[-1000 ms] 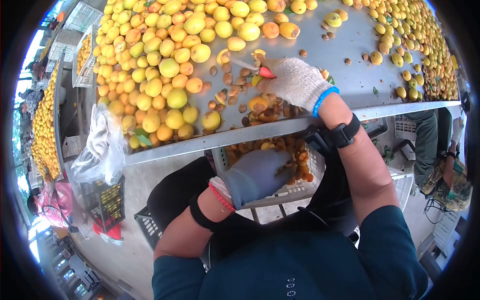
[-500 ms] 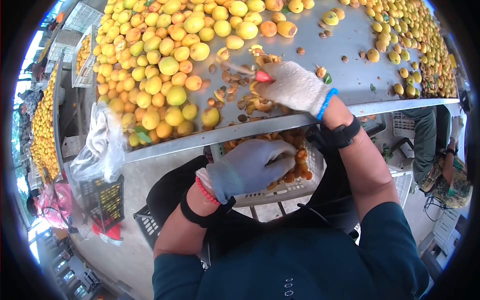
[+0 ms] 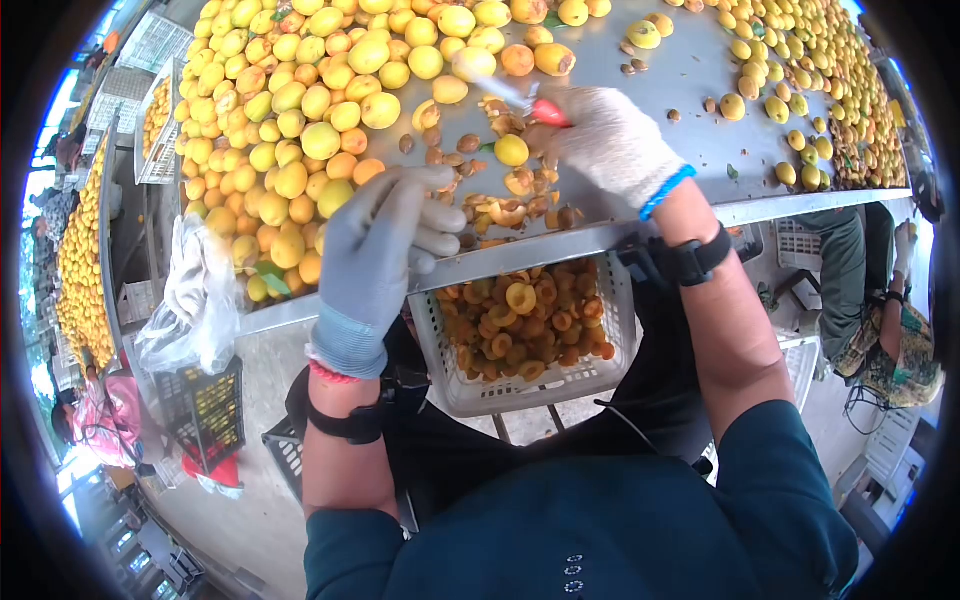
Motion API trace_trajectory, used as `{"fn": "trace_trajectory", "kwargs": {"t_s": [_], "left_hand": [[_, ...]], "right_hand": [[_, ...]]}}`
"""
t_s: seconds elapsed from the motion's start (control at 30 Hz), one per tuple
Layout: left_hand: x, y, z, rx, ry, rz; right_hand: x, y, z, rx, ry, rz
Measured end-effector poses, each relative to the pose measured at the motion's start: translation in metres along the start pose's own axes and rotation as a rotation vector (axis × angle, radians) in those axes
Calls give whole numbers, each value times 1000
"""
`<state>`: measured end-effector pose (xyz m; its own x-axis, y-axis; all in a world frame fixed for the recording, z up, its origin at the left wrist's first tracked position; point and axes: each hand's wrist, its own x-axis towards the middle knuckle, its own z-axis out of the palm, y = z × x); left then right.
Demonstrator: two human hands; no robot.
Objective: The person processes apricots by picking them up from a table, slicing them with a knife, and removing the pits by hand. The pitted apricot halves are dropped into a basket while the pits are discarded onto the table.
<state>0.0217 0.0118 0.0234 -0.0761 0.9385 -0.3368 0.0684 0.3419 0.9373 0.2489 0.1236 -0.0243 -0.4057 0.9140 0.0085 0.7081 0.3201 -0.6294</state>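
My right hand (image 3: 612, 140), in a whitish knit glove, is closed round the red handle of a small knife (image 3: 545, 111). Its blurred blade points up and left over the metal table (image 3: 620, 90). Just below the knife is a yellow apricot (image 3: 511, 150), close to my right fingertips. My left hand (image 3: 375, 245), in a grey-blue glove, is over the table's front edge beside the heap of apricots (image 3: 290, 180). Its fingers are apart, with nothing visible in them. Pits and cut scraps (image 3: 500, 210) lie between the hands. Below, a white basket (image 3: 490, 400) contains apricot halves (image 3: 520, 320).
A clear plastic bag with white cloth (image 3: 195, 300) hangs at the table's left corner. A black crate (image 3: 205, 410) stands on the floor at left. More apricots (image 3: 850, 110) cover the table's far right. Another person's leg (image 3: 845, 270) is at right.
My left hand has moved from above the basket up and left to the table edge, uncovering the apricot halves. My right hand and knife have risen slightly. A yellow apricot now shows beside the knife.
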Motion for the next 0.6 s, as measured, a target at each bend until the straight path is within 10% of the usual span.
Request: {"fn": "trace_trajectory", "kwargs": {"t_s": [0.23, 0.43, 0.6], "left_hand": [[5, -2, 6, -25, 51, -8], [5, -17, 19, -208, -36, 68], [5, -20, 22, -323, -70, 203]], "right_hand": [[13, -15, 21, -253, -223, 74], [-18, -56, -9, 585, -227, 1], [-30, -80, -15, 651, -267, 66]]}}
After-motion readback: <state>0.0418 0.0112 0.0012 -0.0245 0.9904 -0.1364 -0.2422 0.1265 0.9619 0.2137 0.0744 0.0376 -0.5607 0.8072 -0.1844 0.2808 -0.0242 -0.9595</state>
